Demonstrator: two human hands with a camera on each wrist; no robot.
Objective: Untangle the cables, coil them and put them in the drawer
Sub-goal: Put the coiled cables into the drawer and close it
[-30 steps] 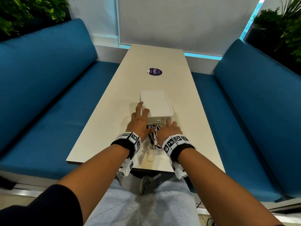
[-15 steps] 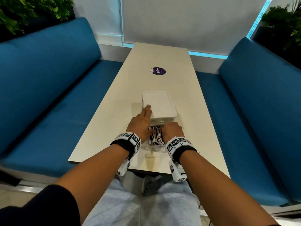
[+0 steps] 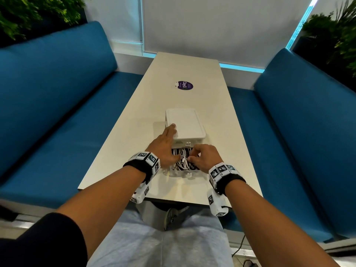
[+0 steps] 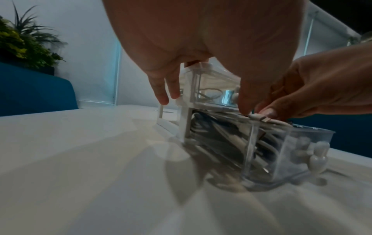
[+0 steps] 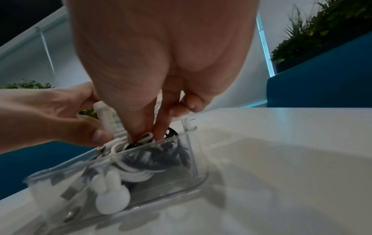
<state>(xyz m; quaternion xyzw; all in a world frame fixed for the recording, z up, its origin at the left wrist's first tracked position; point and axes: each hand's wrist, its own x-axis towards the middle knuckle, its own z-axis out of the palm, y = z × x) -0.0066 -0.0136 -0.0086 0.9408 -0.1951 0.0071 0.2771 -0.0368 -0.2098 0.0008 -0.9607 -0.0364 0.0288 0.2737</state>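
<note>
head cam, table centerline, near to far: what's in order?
Near table edge → clear drawer pulled out, cables inside → white drawer unit → purple sticker → far wall.

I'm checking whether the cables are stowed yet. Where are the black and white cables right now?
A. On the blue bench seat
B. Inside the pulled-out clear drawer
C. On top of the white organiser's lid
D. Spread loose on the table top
B: the cables lie bundled inside the open clear drawer, with the right hand reaching in.
</note>
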